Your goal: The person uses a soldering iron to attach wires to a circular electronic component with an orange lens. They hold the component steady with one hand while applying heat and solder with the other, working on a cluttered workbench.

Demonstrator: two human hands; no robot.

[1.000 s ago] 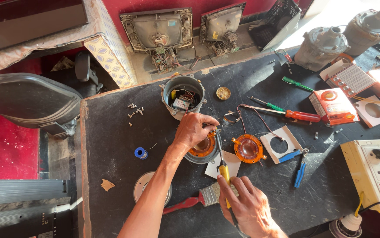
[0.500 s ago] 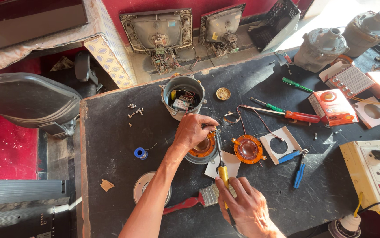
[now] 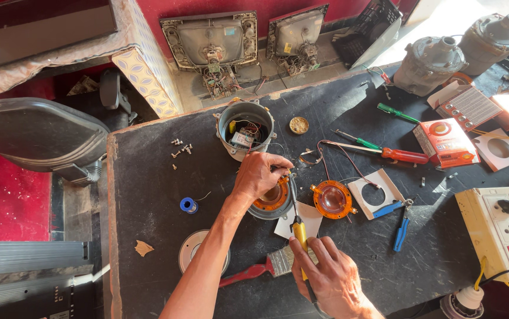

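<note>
At the middle of the black desk [image 3: 148,177], the left hand [image 3: 260,176] pins a round orange-and-grey speaker driver [image 3: 272,202], its grip closed on the rim. The right hand [image 3: 331,277] holds a yellow-handled soldering iron [image 3: 299,235], tip at the rim; a soldering step, seemingly, calling for steadiness.

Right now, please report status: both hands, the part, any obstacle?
Left hand on round orange-and-metal part. Right hand grips yellow-handled tool, tip at part. Red-handled brush beside right hand.
</note>
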